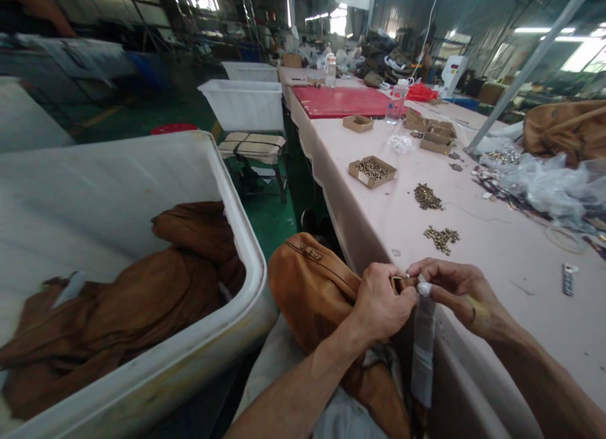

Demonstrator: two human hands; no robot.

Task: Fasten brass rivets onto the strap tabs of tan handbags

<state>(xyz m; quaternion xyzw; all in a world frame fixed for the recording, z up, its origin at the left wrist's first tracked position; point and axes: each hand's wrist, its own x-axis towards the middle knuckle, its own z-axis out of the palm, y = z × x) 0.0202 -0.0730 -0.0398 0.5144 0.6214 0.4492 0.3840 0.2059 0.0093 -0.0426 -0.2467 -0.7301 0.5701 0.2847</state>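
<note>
A brown leather bag [315,287] with a zipper along its top lies across my lap. My left hand [382,303] is closed on a brown strap [409,281] of the bag, and a bit of brass-coloured metal shows at its fingers. From the other side, my right hand [461,291] pinches the strap's end; white tape wraps its fingertips and a tan band circles one finger. Below the fingers hangs a whitish wrapped strip [423,357]. Whether a small part sits between the right fingertips is hidden. On the table nearby are two piles of small brass-coloured studs [441,239].
At left stands a large white bin [237,237] with brown leather bags [142,294] inside. The pink-covered table [502,313] runs along my right, bearing a cardboard tray of studs [372,171], a plastic bottle [396,101] and clear plastic bags [549,187]. A slanted metal pole [525,73] rises at right.
</note>
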